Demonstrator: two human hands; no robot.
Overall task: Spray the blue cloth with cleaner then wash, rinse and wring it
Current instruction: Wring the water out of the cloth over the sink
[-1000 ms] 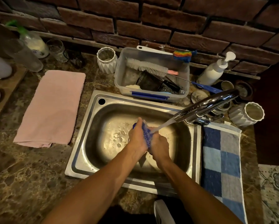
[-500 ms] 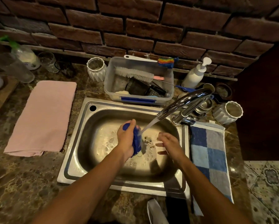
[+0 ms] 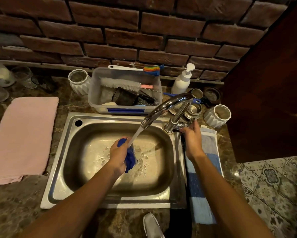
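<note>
A steel sink (image 3: 58, 169) is set into a dark, mottled stone counter (image 3: 15, 203), and everything else sits around it. Behind the sink runs a wall of rough red-brown brick (image 3: 120, 36) with a narrow ledge at its foot. Over the basin, the left hand (image 3: 117, 156) is clenched around the bunched blue cloth (image 3: 130, 158), which hangs wet under the stream of water (image 3: 136, 136) falling from the curved chrome faucet (image 3: 163, 109). Soapy bubbles speckle the basin floor beneath it. At the sink's back right corner, the right hand (image 3: 191, 136) grips the faucet's handle at its base. A folded pink towel (image 3: 24, 136) lies flat on the counter left of the sink; a blue checked towel (image 3: 207, 169) lies right of it, partly under the right forearm. Directly behind the sink stands a clear plastic tub (image 3: 125, 102) holding brushes and dark utensils, with a white ribbed cup (image 3: 79, 81) on its left and a white pump bottle (image 3: 183, 79) on its right. Dark wood panelling (image 3: 268, 91) rises beyond the sink's right side, above patterned floor tiles (image 3: 273, 186).
</note>
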